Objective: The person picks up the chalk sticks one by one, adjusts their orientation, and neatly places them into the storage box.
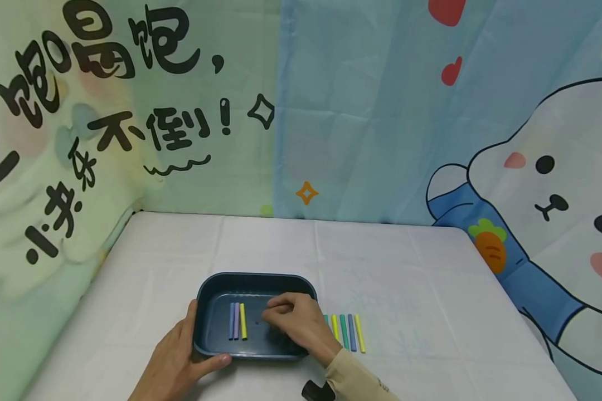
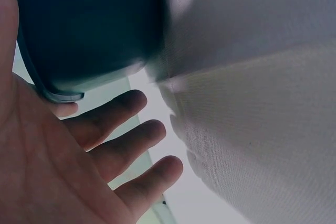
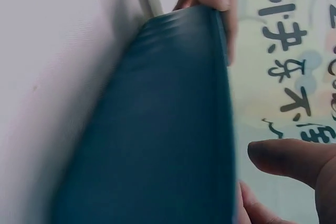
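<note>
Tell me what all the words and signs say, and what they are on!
"泡泡," in big black letters at the top of the green cloth; one letter there is hard to read.
"不倒!" in the middle of the green cloth, with more blurred letters before it.
"小", then more black letters running down its left side, too bent to read.
"2", cut off at the left edge.
The blue cloth, tray and sticks carry no words.

Soft, even light filled the head view, with barely any shadows. Both wrist views were dim and blurred close up.
</note>
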Motion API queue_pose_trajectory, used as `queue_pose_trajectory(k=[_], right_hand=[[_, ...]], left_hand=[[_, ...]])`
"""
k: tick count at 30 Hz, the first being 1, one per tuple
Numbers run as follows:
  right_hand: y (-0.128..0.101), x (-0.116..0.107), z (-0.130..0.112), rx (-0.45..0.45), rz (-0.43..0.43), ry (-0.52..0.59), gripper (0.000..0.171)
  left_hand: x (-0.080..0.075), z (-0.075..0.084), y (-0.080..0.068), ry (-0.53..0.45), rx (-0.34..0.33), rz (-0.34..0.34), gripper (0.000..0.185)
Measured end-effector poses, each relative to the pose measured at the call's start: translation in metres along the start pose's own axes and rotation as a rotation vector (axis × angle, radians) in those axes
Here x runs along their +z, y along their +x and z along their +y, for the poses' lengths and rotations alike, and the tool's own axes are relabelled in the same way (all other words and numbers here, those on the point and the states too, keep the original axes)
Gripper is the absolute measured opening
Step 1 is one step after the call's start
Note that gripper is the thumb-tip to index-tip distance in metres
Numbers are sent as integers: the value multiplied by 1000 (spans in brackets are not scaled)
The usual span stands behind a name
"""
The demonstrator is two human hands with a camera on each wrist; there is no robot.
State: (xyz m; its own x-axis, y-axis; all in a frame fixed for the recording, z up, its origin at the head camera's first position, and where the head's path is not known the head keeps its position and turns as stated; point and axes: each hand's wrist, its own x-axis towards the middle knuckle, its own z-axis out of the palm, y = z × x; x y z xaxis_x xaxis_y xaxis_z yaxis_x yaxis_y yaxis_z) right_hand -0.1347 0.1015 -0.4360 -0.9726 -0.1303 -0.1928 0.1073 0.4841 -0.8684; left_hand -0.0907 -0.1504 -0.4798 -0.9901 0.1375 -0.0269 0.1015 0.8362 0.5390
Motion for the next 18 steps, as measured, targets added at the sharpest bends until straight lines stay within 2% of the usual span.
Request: queue_pose_trajectory(k=[9,18], right_hand=[[-12,-32,8,11,31,102,36],[-22,-49,19,37,100,193,34]], left_hand=[[0,1,0,-3,3,17,131],[0,0,-1,2,4,20,131]])
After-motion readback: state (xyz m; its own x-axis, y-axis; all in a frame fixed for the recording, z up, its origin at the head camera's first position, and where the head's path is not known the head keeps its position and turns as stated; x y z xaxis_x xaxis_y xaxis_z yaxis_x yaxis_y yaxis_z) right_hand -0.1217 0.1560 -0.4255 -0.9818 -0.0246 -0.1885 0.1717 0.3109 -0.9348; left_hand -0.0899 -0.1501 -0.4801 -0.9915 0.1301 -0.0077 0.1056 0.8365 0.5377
